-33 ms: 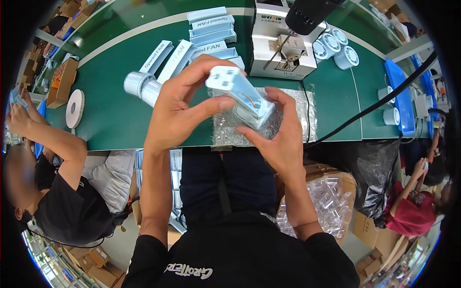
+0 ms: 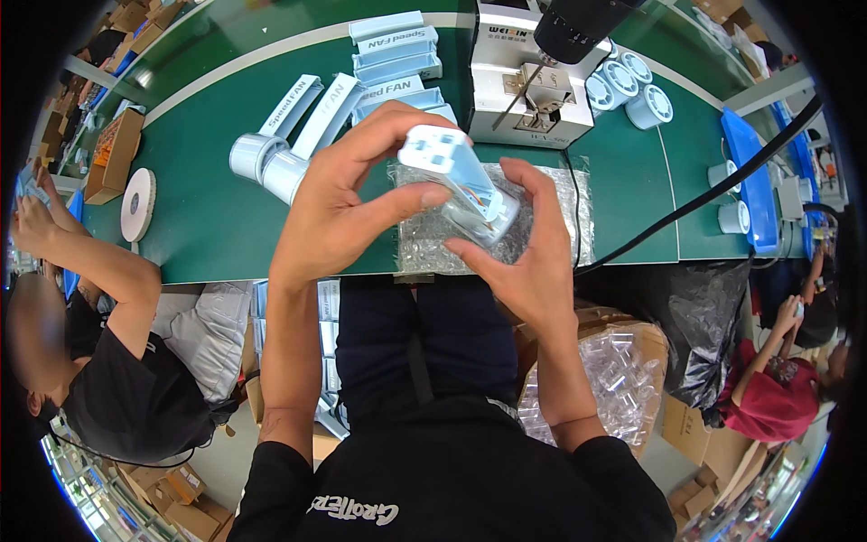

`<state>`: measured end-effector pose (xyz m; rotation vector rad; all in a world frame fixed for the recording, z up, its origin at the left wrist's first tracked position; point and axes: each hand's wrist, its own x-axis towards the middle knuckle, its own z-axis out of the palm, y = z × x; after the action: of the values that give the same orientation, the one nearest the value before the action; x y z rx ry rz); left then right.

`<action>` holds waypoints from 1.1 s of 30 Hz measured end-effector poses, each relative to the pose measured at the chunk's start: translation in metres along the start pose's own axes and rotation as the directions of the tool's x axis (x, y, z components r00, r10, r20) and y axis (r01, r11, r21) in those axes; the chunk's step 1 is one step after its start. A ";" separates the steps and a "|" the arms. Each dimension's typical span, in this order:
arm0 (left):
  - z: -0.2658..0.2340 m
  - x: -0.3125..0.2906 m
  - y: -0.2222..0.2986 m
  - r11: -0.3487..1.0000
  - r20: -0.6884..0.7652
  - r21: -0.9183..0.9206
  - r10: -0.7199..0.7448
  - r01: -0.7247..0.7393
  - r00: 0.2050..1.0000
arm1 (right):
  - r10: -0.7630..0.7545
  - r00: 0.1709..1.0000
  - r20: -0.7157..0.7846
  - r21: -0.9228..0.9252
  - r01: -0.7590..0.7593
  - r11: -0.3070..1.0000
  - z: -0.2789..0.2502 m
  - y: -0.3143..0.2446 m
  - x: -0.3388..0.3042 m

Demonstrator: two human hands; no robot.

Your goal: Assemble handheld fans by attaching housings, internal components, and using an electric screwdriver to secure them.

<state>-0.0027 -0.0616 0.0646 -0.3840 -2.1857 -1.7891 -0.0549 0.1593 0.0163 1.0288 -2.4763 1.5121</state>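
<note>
Above the bubble wrap (image 2: 420,251), a light-blue plastic fan housing (image 2: 462,172) is held tilted between my hands. My left hand (image 2: 339,194) grips its upper end, thumb on the near side and fingers behind. Inside the open channel a thin orange-red wire (image 2: 474,194) shows. At the lower end is a rounded, shiny part (image 2: 488,221). My right hand (image 2: 540,257) curves around that end with thumb and forefinger on either side; its other fingers are mostly hidden.
Several long light-blue shells (image 2: 397,65) and cylindrical parts (image 2: 262,161) lie beyond my left hand. A screw-feeder machine (image 2: 533,122) stands ahead, under a hanging black electric screwdriver (image 2: 571,34). Right are round fan parts (image 2: 648,108), a black cable (image 2: 704,200) and a blue tray (image 2: 745,176).
The housing has shifted slightly right and turned a little in my hands, so the rounded lower part shows more. Both hands keep almost the same places.
</note>
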 end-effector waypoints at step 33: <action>0.080 -0.014 -0.036 0.976 -0.143 0.173 -0.109 0.133 0.984 | 0.066 0.989 0.132 0.367 -0.110 0.924 -0.049 0.010 0.041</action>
<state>-0.0077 0.0093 0.0114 -0.0895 -2.2966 -1.6051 -0.1061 0.1811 0.0495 1.0954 -2.3902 2.0692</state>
